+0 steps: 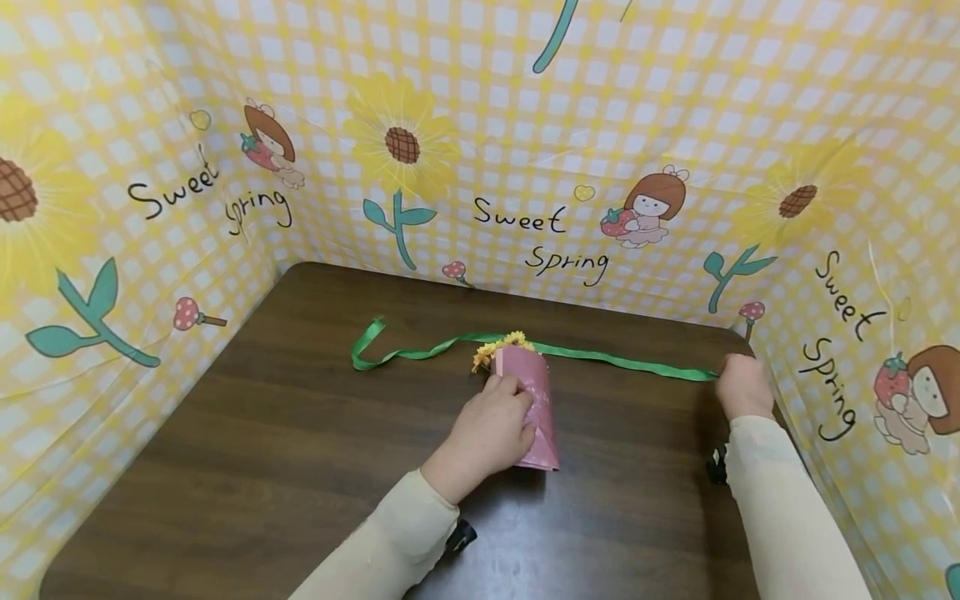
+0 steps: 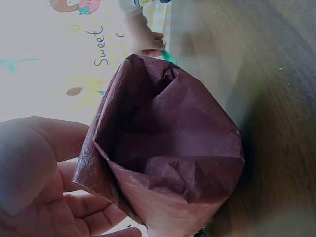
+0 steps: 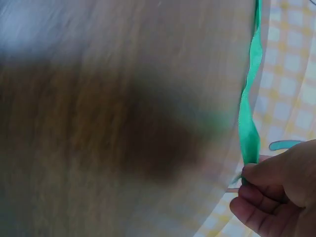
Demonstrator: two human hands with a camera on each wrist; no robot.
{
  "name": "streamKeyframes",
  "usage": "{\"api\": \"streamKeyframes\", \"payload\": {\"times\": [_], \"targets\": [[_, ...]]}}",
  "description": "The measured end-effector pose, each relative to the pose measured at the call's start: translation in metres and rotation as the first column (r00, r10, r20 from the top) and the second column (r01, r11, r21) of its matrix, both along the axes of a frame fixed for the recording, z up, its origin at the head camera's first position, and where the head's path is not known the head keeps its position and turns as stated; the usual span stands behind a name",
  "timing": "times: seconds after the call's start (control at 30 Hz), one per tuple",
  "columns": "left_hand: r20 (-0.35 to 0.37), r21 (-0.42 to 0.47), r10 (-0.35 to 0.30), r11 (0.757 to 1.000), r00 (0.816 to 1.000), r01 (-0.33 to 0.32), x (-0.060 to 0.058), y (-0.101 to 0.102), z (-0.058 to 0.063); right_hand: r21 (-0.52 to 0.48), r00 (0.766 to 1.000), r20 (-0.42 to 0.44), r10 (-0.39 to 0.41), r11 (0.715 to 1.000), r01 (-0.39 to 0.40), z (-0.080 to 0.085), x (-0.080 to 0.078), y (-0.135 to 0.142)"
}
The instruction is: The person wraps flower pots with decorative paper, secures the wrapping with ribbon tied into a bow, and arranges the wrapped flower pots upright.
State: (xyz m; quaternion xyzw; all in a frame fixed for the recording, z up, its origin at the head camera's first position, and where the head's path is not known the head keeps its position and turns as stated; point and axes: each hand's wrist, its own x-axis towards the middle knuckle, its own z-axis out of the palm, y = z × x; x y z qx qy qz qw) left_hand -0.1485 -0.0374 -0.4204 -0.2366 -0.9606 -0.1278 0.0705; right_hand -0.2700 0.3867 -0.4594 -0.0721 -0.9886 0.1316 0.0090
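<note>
In the head view, the pink wrapped bundle (image 1: 542,417) lies near the middle of the dark wooden surface (image 1: 262,467), its yellow flowers (image 1: 517,339) pointing away from the person and its wider end towards them. The left hand (image 1: 487,429) grips the wrap from above, fingers curled over it. The green ribbon (image 1: 622,361) runs past the flower end, loose and bent on the left, nearly straight on the right, where the right hand (image 1: 745,387) holds 1 end close to the printed cloth (image 1: 480,150); whether it passes under the bundle or only behind it, I cannot tell. The step in hand seems to be steadying the bundle while the ribbon is drawn out; a light grip would serve best, since the paper looks easy to crease. In the left wrist view, the open end (image 2: 173,133) of the wrap gapes, with crumpled folds inside, so pressure is better spread along the wrap than put on that hollow rim. In the right wrist view, thumb and fingertips pinch the ribbon, which twists slightly above them; turning it flat and pulling gently, level with the surface, should avoid dragging the flowers.
</note>
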Motion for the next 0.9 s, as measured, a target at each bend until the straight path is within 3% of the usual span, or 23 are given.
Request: {"api": "streamKeyframes", "payload": {"times": [0.2, 0.33, 0.4, 0.53, 0.7, 0.77, 0.9], "targets": [[0.005, 0.017, -0.008, 1.0, 1.0, 0.008, -0.002, 0.0, -0.001, 0.056, 0.993, 0.119, 0.005, 0.998, -0.012, 0.001, 0.005, -0.001], [0.025, 0.047, -0.003, 0.999, 1.0, 0.002, -0.004, -0.001, -0.002, 0.165, 0.998, 0.014, 0.062, 0.984, -0.063, 0.005, 0.007, -0.027], [0.047, 0.062, 0.001, 0.998, 0.999, -0.004, -0.005, -0.002, -0.001, 0.162, 0.993, -0.063, 0.099, 0.983, -0.088, 0.01, 0.008, -0.05], [0.095, 0.102, 0.006, 0.995, 0.995, -0.016, -0.008, -0.005, -0.001, -0.041, 0.972, -0.124, 0.202, 0.977, -0.208, 0.028, 0.021, -0.108], [0.13, 0.157, 0.001, 0.987, 0.992, -0.022, -0.012, -0.007, -0.002, -0.296, 0.941, -0.134, 0.311, 0.894, -0.338, 0.041, 0.054, -0.185], [0.142, 0.178, -0.002, 0.984, 0.99, -0.024, -0.013, -0.007, -0.002, -0.349, 0.937, -0.123, 0.328, 0.869, -0.35, 0.041, 0.068, -0.208], [0.17, 0.212, 0.0, 0.977, 0.985, -0.036, -0.016, -0.009, -0.003, -0.451, 0.949, -0.063, 0.309, 0.84, -0.303, 0.036, 0.086, -0.24]]}}
